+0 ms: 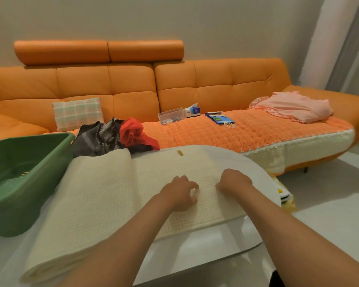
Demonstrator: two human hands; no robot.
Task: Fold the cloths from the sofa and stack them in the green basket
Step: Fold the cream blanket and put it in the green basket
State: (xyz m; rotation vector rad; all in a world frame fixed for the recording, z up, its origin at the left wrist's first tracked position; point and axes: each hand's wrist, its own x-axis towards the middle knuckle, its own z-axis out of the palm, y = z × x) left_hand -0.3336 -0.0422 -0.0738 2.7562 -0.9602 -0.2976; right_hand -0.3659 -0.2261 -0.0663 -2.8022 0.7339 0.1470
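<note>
A cream waffle-weave cloth (116, 193) lies spread across the white table (205, 251), covering most of it, with a small tan label (180, 152) at its far edge. A step in the fabric left of the hands suggests 1 part is already doubled over. Both hands sit close together on the right half of the cloth. The left hand (178, 193) has its fingers (192, 186) curled down, and the thumb and forefinger seem to pinch a small ridge of the weave. The right hand (234, 181) is knuckles-up with its fingers tucked beneath it, so I cannot tell whether they grip the fabric or only press on it.

The green basket (13, 216) stands on the left, touching the cloth's edge, and no folded cloth shows inside it. On the orange sofa (133, 85) behind wait a heap of dark cloths (95, 139), a red cloth (133, 131) against it and, well apart on the right, a pink cloth (292, 106).

The waffle cloth looks soft, thick and limp, light enough for 1 hand yet prone to sagging and sliding on the glossy table. A mid-panel pinch will probably only bunch it. Taking hold at 2 corners or along an edge should let it fold squarely, and the textured weave should grip well between fingers.
</note>
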